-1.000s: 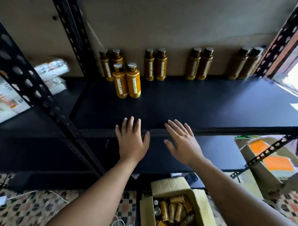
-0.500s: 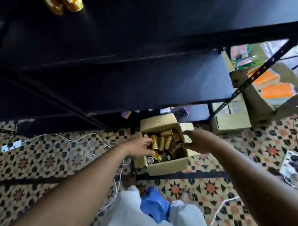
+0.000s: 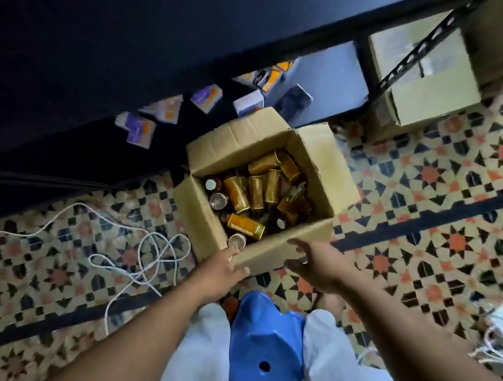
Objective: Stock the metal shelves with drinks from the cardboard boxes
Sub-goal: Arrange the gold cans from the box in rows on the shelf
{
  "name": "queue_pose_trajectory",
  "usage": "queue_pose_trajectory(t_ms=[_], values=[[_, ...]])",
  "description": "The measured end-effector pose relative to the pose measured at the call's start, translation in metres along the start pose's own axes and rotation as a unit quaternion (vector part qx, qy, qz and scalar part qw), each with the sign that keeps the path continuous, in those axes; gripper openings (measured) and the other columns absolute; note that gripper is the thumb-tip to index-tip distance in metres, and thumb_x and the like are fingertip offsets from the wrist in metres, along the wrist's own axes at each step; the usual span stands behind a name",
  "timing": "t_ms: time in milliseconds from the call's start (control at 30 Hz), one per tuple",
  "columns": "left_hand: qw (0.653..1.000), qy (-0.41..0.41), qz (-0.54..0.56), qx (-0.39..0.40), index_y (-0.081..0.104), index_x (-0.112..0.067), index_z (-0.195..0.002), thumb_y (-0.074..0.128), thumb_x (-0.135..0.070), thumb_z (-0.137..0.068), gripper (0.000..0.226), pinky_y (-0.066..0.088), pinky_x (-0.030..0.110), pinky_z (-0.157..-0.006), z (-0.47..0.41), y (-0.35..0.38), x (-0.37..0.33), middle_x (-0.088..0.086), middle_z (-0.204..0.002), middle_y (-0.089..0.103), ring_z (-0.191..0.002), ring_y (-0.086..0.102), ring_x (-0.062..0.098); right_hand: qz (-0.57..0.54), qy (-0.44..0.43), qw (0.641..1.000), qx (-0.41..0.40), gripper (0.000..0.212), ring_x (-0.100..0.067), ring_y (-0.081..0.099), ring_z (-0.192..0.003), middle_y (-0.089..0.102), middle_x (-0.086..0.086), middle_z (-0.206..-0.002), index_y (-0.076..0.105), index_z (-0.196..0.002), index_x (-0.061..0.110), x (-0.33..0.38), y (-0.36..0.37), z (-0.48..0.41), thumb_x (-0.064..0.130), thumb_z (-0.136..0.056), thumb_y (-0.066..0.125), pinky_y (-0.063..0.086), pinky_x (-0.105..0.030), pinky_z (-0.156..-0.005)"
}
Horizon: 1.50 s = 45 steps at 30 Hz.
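An open cardboard box (image 3: 315,152) stands on the patterned floor in front of the black metal shelf (image 3: 135,55). Several gold drink bottles (image 3: 238,192) lie jumbled inside it, some upright with silver caps showing. My left hand (image 3: 221,268) grips the box's near flap at its left corner, with fingertips beside a bottle cap (image 3: 236,241). My right hand (image 3: 309,262) curls round the same flap further right, thumb below and fingers over the edge.
Small purple and orange packets (image 3: 205,97) lie on the lowest shelf behind the box. Another cardboard box (image 3: 421,91) sits at the upper right behind a perforated post. A white cable (image 3: 144,252) loops on the floor to the left. A blue stool (image 3: 264,335) is between my knees.
My view has dropped from the upper shelf to the floor. Both hands came down from the shelf edge, reached the box, and now hold its near flap.
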<state>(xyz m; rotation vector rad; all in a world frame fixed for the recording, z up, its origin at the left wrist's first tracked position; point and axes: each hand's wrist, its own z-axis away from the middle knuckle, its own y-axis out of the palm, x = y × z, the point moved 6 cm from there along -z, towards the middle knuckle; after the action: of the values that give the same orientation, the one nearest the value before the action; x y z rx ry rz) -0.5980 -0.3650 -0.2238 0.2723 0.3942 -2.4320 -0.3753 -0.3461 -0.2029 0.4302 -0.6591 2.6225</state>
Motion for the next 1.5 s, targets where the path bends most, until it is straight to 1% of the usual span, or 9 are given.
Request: queue_pose_trajectory(t_ms=[300, 400, 533, 700, 800, 967, 1233, 1400, 1500], values=[[0.991, 0.088, -0.004, -0.097, 0.051, -0.036, -0.140, 0.064, -0.046, -0.093, 0.051, 0.054, 0.034, -0.087, -0.160, -0.027, -0.012, -0.007, -0.110, 0.064, -0.097, 0.064, 0.012, -0.057, -0.017, 0.993, -0.105, 0.051, -0.017, 0.064, -0.116, 0.065, 0.000, -0.136, 0.050, -0.147, 0.026, -0.030, -0.006, -0.160, 0.046, -0.101, 0.058, 0.055, -0.033, -0.096], [0.980, 0.136, -0.009, -0.143, 0.053, -0.034, -0.140, 0.065, -0.041, -0.095, 0.048, 0.052, 0.034, -0.095, -0.193, -0.042, -0.040, -0.005, -0.121, 0.063, -0.109, 0.061, 0.014, -0.121, 0.011, 0.979, -0.163, 0.057, -0.022, 0.061, -0.123, 0.060, -0.001, -0.142, 0.045, -0.151, 0.025, -0.039, -0.020, -0.196, 0.046, -0.100, 0.061, 0.053, -0.036, -0.101], [0.955, 0.199, -0.022, -0.219, 0.050, -0.032, -0.145, 0.066, -0.036, -0.095, 0.052, 0.047, 0.038, -0.105, -0.238, -0.056, -0.069, -0.003, -0.136, 0.060, -0.125, 0.055, 0.018, -0.261, 0.083, 0.934, -0.231, 0.044, -0.027, 0.066, -0.108, 0.066, -0.005, -0.128, 0.051, -0.140, 0.025, -0.063, -0.023, -0.232, 0.042, -0.101, 0.060, 0.056, -0.049, -0.095], [0.941, 0.243, -0.009, -0.235, 0.036, -0.036, -0.154, 0.063, -0.034, -0.098, 0.062, 0.039, 0.030, -0.111, -0.281, -0.062, -0.093, 0.001, -0.145, 0.054, -0.133, 0.050, 0.019, -0.328, 0.061, 0.913, -0.233, 0.061, -0.022, 0.059, -0.119, 0.052, 0.006, -0.140, 0.024, -0.161, 0.031, -0.076, -0.011, -0.259, 0.035, -0.106, 0.052, 0.052, -0.048, -0.102], [0.945, 0.233, -0.035, -0.229, 0.034, -0.039, -0.154, 0.061, -0.035, -0.099, 0.061, 0.036, 0.030, -0.108, -0.300, -0.066, -0.091, -0.001, -0.150, 0.049, -0.137, 0.046, 0.021, -0.329, 0.059, 0.914, -0.232, 0.060, -0.019, 0.059, -0.112, 0.052, 0.006, -0.135, 0.023, -0.161, 0.031, -0.080, -0.004, -0.270, 0.031, -0.107, 0.050, 0.055, -0.048, -0.098], [0.947, 0.176, -0.156, -0.220, 0.045, -0.032, -0.146, 0.061, -0.037, -0.096, 0.052, 0.041, 0.051, -0.111, -0.300, -0.071, -0.047, 0.000, -0.145, 0.052, -0.135, 0.046, 0.025, -0.260, 0.058, 0.939, -0.217, 0.049, -0.024, 0.060, -0.108, 0.058, -0.010, -0.138, 0.037, -0.154, 0.021, -0.082, 0.000, -0.281, 0.026, -0.107, 0.051, 0.050, -0.036, -0.085], [0.924, 0.141, -0.168, -0.314, 0.039, -0.022, -0.152, 0.073, -0.030, -0.090, 0.071, 0.041, 0.045, -0.108, -0.275, -0.071, -0.035, 0.011, -0.153, 0.034, -0.139, 0.040, 0.035, -0.274, 0.082, 0.925, -0.249, 0.065, -0.032, 0.053, -0.133, 0.042, -0.010, -0.158, 0.008, -0.164, 0.034, -0.088, 0.005, -0.294, 0.029, -0.110, 0.044, 0.049, -0.043, -0.101], [0.916, 0.102, -0.162, -0.352, 0.013, -0.033, -0.158, 0.075, -0.039, -0.088, 0.094, 0.052, 0.048, -0.092, -0.268, -0.055, -0.035, 0.013, -0.161, 0.016, -0.121, 0.056, 0.044, -0.296, 0.105, 0.913, -0.261, 0.066, -0.034, 0.054, -0.132, 0.042, -0.008, -0.158, 0.011, -0.162, 0.041, -0.094, 0.008, -0.296, 0.034, -0.108, 0.047, 0.049, -0.049, -0.102], [0.909, 0.137, -0.149, -0.364, -0.001, -0.042, -0.158, 0.078, -0.030, -0.087, 0.107, 0.051, 0.051, -0.096, -0.270, -0.048, -0.034, 0.014, -0.160, 0.013, -0.135, 0.044, 0.044, -0.350, 0.101, 0.886, -0.288, 0.058, -0.029, 0.058, -0.124, 0.047, -0.004, -0.154, 0.024, -0.158, 0.044, -0.099, 0.004, -0.290, 0.032, -0.107, 0.049, 0.050, -0.036, -0.086]])
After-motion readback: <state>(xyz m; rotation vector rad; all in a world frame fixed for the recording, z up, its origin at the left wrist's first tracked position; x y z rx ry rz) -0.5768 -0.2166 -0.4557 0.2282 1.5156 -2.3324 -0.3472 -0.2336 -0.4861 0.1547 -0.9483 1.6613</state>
